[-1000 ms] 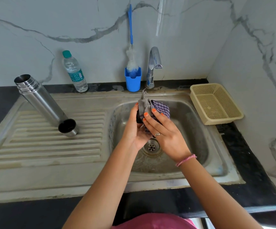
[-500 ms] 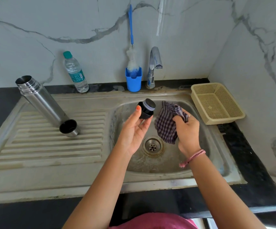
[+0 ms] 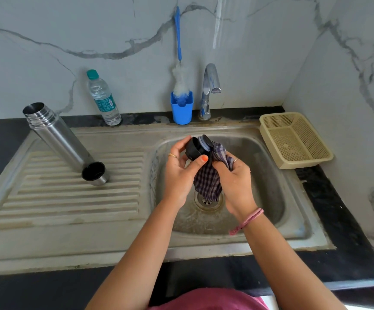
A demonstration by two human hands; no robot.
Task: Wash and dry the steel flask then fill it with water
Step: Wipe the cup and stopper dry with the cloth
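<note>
Head view | left hand (image 3: 179,168) grips black flask lid (image 3: 198,148) over sink (image 3: 271,182) | right hand (image 3: 235,180) grips checked cloth (image 3: 208,182) touching lid | steel flask (image 3: 58,137) stands open on drainboard (image 3: 69,198), cup (image 3: 94,173) beside | water bottle (image 3: 103,99) label unreadable

We see a bright, evenly lit view in soft, daylight-like light, with only faint shadows under the hands. The steel flask (image 3: 56,137) and tap (image 3: 210,86) carry mild glints. Focus is sharp at centre; straight edges bow outward near the frame borders (wide-angle distortion).
</note>
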